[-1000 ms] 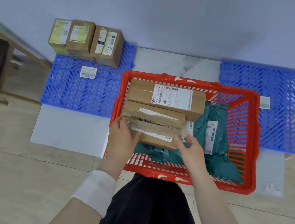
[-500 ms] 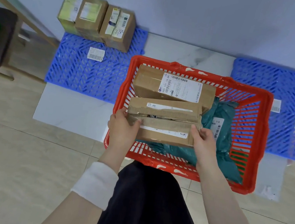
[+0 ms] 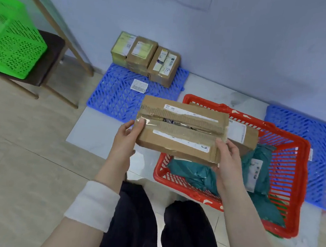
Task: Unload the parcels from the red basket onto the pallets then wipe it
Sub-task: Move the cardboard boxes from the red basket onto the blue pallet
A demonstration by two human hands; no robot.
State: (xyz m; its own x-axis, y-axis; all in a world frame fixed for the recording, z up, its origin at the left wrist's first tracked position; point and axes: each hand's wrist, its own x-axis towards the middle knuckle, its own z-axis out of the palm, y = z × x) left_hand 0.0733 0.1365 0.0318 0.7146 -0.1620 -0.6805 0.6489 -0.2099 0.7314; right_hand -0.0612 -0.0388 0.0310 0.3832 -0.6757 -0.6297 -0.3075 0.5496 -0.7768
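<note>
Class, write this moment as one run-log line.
phase: unloading | left hand + right hand: hold box over basket rim | pallet: three boxes | basket: carton, teal bags

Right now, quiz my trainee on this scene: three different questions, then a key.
1. True or false: both the left hand and the right hand hold the taped parcel.
2. How many boxes stand on the left blue pallet?
3. The red basket holds: A) nothing; B) a labelled box and teal bags; C) bottles.
Key: 1 true; 2 three; 3 B.
</note>
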